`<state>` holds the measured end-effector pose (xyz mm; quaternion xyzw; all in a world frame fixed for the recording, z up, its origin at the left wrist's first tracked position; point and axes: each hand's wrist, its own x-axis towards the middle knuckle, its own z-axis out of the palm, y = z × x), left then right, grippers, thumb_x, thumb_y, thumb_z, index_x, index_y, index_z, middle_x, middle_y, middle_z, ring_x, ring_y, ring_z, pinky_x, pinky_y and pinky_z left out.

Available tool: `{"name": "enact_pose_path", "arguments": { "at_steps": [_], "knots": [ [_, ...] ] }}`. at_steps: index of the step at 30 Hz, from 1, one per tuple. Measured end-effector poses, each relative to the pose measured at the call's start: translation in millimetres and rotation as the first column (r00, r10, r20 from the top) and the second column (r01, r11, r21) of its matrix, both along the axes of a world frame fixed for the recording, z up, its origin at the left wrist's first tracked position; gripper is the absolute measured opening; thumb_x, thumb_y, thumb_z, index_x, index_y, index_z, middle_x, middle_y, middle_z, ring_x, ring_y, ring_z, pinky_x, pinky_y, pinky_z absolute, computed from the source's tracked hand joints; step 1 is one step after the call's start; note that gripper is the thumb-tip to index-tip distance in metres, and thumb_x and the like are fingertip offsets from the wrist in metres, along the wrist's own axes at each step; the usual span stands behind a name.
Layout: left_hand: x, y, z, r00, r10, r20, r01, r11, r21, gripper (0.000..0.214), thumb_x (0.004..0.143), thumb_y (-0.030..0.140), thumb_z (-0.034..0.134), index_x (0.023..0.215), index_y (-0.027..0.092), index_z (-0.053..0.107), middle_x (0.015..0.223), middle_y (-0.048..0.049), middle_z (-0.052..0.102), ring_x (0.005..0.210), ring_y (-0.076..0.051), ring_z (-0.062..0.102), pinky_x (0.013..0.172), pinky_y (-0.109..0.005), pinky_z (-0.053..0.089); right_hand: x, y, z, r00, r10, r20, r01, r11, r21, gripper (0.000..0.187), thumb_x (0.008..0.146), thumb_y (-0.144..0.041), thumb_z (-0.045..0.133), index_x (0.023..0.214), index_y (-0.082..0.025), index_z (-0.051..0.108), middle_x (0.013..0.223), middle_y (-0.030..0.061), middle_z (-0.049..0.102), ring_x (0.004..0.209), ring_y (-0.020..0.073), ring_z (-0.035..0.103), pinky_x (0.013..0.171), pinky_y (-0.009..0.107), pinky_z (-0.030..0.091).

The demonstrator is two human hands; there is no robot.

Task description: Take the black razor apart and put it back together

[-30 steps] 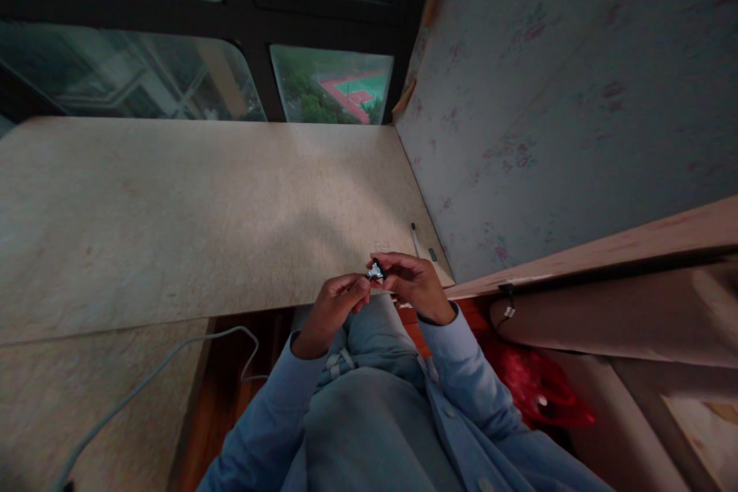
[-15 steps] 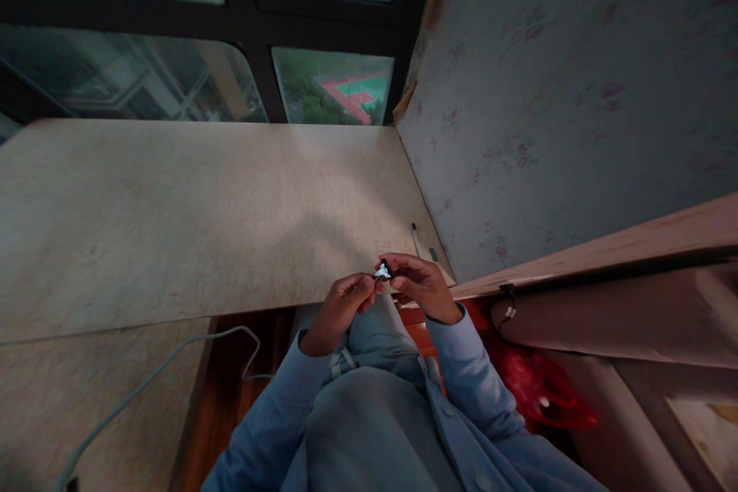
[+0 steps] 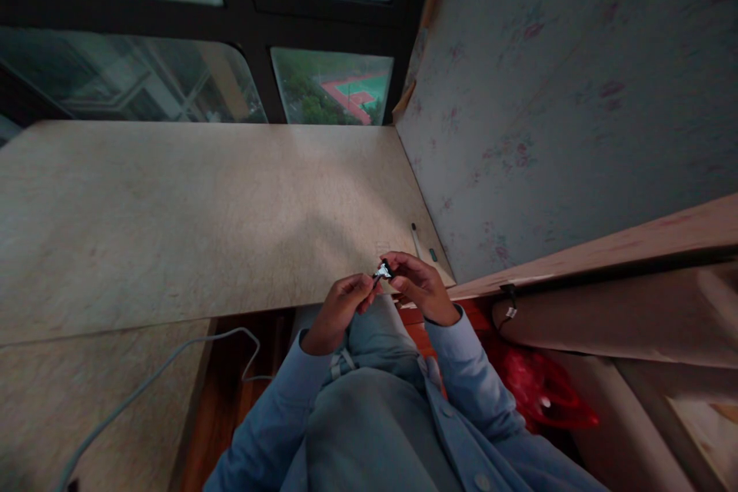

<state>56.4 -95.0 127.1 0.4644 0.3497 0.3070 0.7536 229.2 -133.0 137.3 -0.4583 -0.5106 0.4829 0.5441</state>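
Observation:
Between my two hands, over the front edge of the tabletop, is a small silver-and-black object (image 3: 383, 271); it is too small to name its kind. My left hand (image 3: 344, 306) is closed, with thumb and finger pinching its thin dark end. On the other side my right hand (image 3: 423, 286) has its thumb and fingers closed around the black end. The bright silver middle shows between the fingertips. Just beyond my right hand a white pen-like stick (image 3: 416, 240) with a dark tip lies on the tabletop, and a small dark green piece (image 3: 433, 254) sits beside it.
The pale tabletop (image 3: 173, 207) runs back to dark-framed windows (image 3: 328, 31). A flower-patterned wall (image 3: 547, 108) closes off the right. A grey cable (image 3: 144, 384) curves over a lower surface at left. On the floor at right lies a red plastic bag (image 3: 542, 392).

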Motion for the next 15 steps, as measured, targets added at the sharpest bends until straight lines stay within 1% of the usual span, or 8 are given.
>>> {"name": "enact_pose_path", "arguments": {
  "at_steps": [3,9,15],
  "knots": [
    [1.2,0.4,-1.5,1.0,-0.012,-0.014,0.012,1.0,0.005,0.047,0.078,0.06,0.061,0.071,0.013,0.063,0.059,0.0003,0.051,0.052,-0.009,0.04,0.053,-0.025,0.028,1.9,-1.3,-3.2,1.0,-0.005,-0.015,0.005,1.0,0.009,0.037,0.081,-0.043,0.071,0.112,-0.023,0.066,0.095,0.0034,0.061,0.09,0.0165,0.058,0.085,0.03,0.048],
    [4.6,0.5,-6.4,0.996,-0.082,-0.022,0.081,0.996,-0.035,0.048,0.079,0.06,0.06,0.073,0.012,0.063,0.057,0.0018,0.048,0.051,-0.008,0.038,0.05,-0.024,0.027,6.4,-4.7,-11.1,1.0,-0.005,0.001,0.005,1.0,0.005,0.039,0.082,-0.046,0.069,0.111,-0.021,0.065,0.092,0.0036,0.06,0.086,0.0164,0.057,0.08,0.029,0.048],
    [14.5,-0.2,-11.6,0.995,-0.098,-0.017,0.096,0.993,-0.073,0.05,0.076,0.062,0.062,0.074,0.012,0.063,0.058,0.0019,0.047,0.051,-0.008,0.038,0.05,-0.024,0.027,9.1,-9.1,-17.0,0.997,-0.066,-0.029,0.064,0.997,-0.041,0.044,0.079,-0.052,0.07,0.108,-0.02,0.063,0.092,0.0046,0.06,0.085,0.0179,0.057,0.08,0.032,0.049]
  ]
}}
